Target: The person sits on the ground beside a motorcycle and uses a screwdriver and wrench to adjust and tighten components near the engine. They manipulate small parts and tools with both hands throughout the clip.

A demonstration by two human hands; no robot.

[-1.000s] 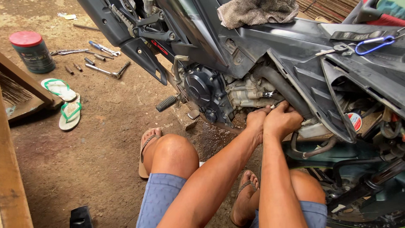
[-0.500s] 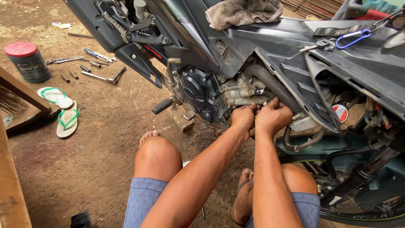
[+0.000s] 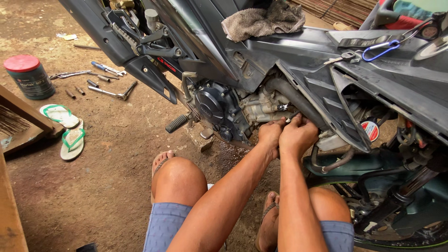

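Observation:
A dark motorcycle [image 3: 298, 56] stands in front of me with its side panels off and the engine [image 3: 224, 112] exposed. My left hand [image 3: 269, 136] and my right hand [image 3: 297, 135] are pressed together at the engine, just below a thick black hose [image 3: 294, 95]. Both sets of fingers pinch at a small part there; the part itself is hidden by my fingers. I squat on the dirt with both knees up beneath my arms.
A grey rag [image 3: 263, 19] lies on the bike's frame and a blue carabiner [image 3: 380, 49] with keys hangs at the right. Wrenches and a screwdriver [image 3: 100, 81], a red-lidded can [image 3: 29, 77] and sandals [image 3: 65, 128] lie on the ground at left, beside wooden planks [image 3: 21, 116].
The view has shifted slightly; my hands stay together at the same spot on the engine, with only small finger movement.

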